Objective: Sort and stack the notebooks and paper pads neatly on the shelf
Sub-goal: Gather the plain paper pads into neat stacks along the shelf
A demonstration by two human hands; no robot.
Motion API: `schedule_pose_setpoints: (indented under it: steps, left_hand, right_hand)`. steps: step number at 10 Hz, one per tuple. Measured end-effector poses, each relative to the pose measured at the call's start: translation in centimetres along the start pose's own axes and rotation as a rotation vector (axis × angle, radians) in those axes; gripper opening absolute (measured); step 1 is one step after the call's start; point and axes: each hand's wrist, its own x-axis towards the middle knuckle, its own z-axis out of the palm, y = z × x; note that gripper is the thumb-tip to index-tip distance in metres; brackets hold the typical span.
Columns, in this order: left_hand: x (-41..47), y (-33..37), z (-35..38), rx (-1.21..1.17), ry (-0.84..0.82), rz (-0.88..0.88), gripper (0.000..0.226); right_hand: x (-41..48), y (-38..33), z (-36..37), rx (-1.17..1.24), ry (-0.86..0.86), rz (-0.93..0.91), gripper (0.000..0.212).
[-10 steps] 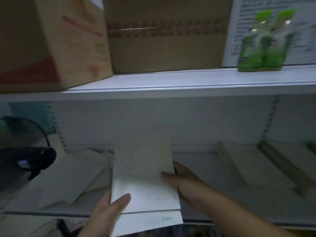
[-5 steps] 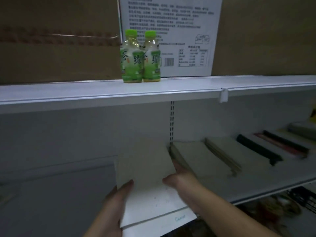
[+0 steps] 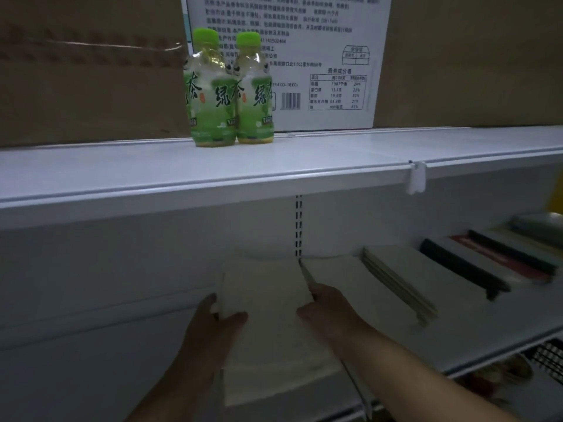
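Both hands hold a pale paper pad (image 3: 271, 324) low over the lower shelf (image 3: 91, 376). My left hand (image 3: 210, 327) grips its left edge with the thumb on top. My right hand (image 3: 329, 312) grips its right edge. Just right of the pad lies a flat pale pad (image 3: 344, 278), then a stack of pale notebooks (image 3: 405, 278). Farther right lie dark-spined notebooks (image 3: 463, 269) and one with a red strip (image 3: 499, 257).
The upper shelf (image 3: 274, 166) overhangs the work area. On it stand two green tea bottles (image 3: 228, 92), a white printed carton (image 3: 320, 56) and brown cardboard boxes (image 3: 76, 86). A white price-tag clip (image 3: 416, 178) hangs on its front edge. A dark wire basket (image 3: 548, 357) sits lower right.
The view has swung right, from the loose pads at the left to the sorted stacks. Both hands carried the pad along and lowered it toward the shelf beside the leftmost pale pad.
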Motion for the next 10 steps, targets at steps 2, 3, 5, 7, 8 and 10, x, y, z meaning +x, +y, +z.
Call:
schedule_pose_setpoints:
  steps: [2,3,5,7,8,10]
  left_hand:
    - [2.9,-1.3,0.1,0.311,-0.038,0.06,0.08]
    - [3.0,-1.5,-0.7,0.566,-0.179,0.091,0.154]
    - [1.3,-1.6,-0.6,1.024,-0.43,0.126,0.138]
    - [2.1,-2.1,-0.8,0.987,-0.378,0.196,0.132]
    - [2.1,-2.8,-1.4,0.896,-0.376,0.208,0.128]
    - [1.6,-3.8,-1.9,0.829,-0.373,0.191,0.119]
  right_hand:
    - [3.0,-0.2,1.2,-0.153,0.019,0.04,0.043]
    - [3.4,0.2,1.8,-0.219,0.021,0.016,0.048]
    - [4.6,1.0,2.8,-0.508,-0.021,-0.05,0.056]
    - [5.3,2.5,4.3,-0.75,-0.018,-0.103,0.05]
    - [5.4,3.4,5.3,-0.902,0.086,-0.195,0.057]
    - [5.8,2.8,5.3,-1.011,0.04,-0.157,0.047]
